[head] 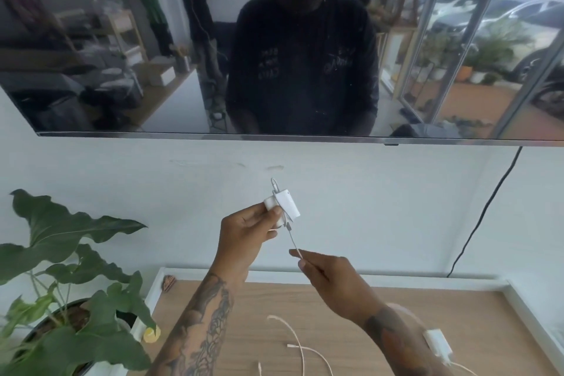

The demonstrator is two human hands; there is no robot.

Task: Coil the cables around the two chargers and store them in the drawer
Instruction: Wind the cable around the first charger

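- A dark screen (274,40) hangs above the wooden tabletop (335,308).
- A potted plant (70,299) stands left of the tabletop.
- Above the tabletop, the left hand (247,235) grips a white charger (285,203); the right hand (329,278) pinches its cable (293,241).
- A second charger (438,345) and loose cable (296,342) lie on the tabletop.

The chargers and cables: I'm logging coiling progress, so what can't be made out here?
Head view:
- Held charger: the left hand covers part of it, so the wrap count is hidden.
- Its cable: thin and blurred where the right hand pinches it.
- Second charger: blurred, partly behind the right forearm.
- Loose cable: cut off by the bottom edge.
- Drawer: not visible.
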